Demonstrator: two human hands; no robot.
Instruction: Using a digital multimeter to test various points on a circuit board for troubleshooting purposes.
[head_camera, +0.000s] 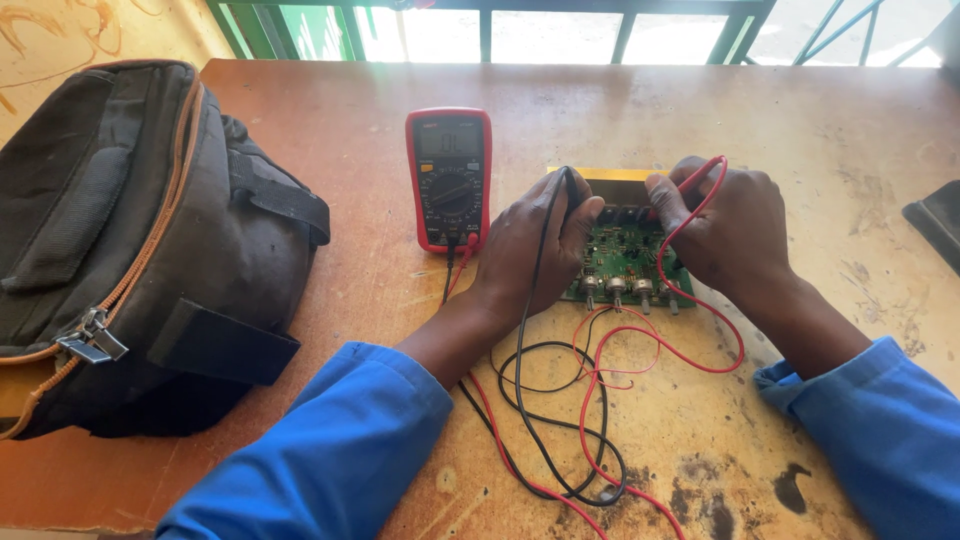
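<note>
The left hand (530, 245) pinches the black probe (568, 185) between thumb and fingers, its tip lowered onto the far left part of the green circuit board (622, 255), which lies on the table (340, 130) right of centre. The right hand (725, 225) closes its fingers around the red probe (700, 175) and presses that tip onto the far right part of the same board; exactly which contacts the two tips touch is hidden by the hands. To do this probing well, I judge that both tips should stand steady on single points without bridging neighbours, the wrists resting on the table, and the eyes going to the display only once the tips are seated. The black lead (545, 420) and red lead (640, 370) loop loosely on the near side of the table and run back to the red-cased multimeter (449, 180), which lies flat just left of the board, its grey screen far and its round dial below; slack there should stay off the board's row of knobs along its near edge. A yellow strip shows at the board's far edge. At the far left sits a dark bag (130, 240) with orange piping and a metal zip pull, well apart from the work.
</note>
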